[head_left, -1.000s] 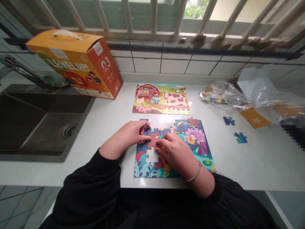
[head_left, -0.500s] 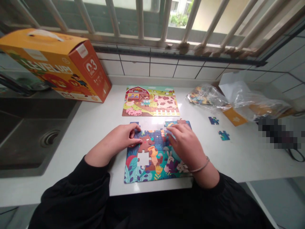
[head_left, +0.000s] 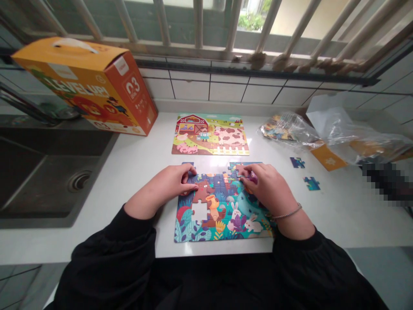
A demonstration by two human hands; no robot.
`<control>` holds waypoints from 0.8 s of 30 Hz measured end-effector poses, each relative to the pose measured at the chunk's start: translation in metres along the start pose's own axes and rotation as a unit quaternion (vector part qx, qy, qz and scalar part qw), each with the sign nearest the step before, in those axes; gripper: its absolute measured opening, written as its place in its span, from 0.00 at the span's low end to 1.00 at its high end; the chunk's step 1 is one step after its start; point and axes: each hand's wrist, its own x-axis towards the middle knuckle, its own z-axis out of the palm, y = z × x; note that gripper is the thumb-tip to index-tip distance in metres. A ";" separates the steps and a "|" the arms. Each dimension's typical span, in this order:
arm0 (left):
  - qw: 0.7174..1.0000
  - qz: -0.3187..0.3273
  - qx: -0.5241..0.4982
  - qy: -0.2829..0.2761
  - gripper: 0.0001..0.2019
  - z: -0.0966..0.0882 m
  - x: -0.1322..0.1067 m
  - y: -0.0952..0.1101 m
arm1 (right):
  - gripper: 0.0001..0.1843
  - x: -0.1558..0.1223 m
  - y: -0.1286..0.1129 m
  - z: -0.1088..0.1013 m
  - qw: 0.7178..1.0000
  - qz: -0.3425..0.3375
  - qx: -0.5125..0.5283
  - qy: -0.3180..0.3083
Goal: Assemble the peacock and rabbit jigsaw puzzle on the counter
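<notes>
A forest jigsaw puzzle (head_left: 221,228) with rabbits, a fox and a bear lies partly assembled on the white counter. One square gap shows left of the fox, and the upper edge is broken in the middle. My left hand (head_left: 172,183) is curled at the upper left of the puzzle, thumb and index finger pressed on its pieces. At the upper right, my right hand (head_left: 266,187) pinches a brownish puzzle piece (head_left: 240,171), its fingers partly covering it. Two loose blue-green pieces, one puzzle piece (head_left: 297,162) and another puzzle piece (head_left: 311,183), lie to the right.
Behind is a finished farm puzzle (head_left: 209,135). An orange box (head_left: 87,86) stands at the back left beside the sink (head_left: 41,185). A clear bag of pieces (head_left: 284,129), an opened white-and-orange carton (head_left: 329,156) and a pixelated dark item (head_left: 387,181) occupy the right side.
My right hand has moved from the puzzle's upper middle to the brownish piece at the upper right. My left hand stays at the left edge. The whole view has shifted slightly.
</notes>
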 end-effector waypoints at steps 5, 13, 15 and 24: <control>1.000 -0.005 0.001 -0.004 0.18 0.000 0.001 0.000 | 0.04 -0.006 -0.039 0.002 0.998 -0.053 0.017 -0.043; 1.000 0.015 -0.001 0.012 0.18 0.004 0.001 -0.008 | 0.08 -0.041 -0.119 0.016 0.984 -0.153 0.000 -0.094; 1.000 0.018 0.000 0.012 0.18 0.005 0.001 -0.009 | 0.08 -0.050 -0.132 0.021 0.985 -0.154 -0.007 -0.077; 1.000 0.017 0.015 0.008 0.19 0.005 0.001 -0.008 | 0.03 -0.059 -0.143 0.032 0.991 -0.130 0.008 -0.026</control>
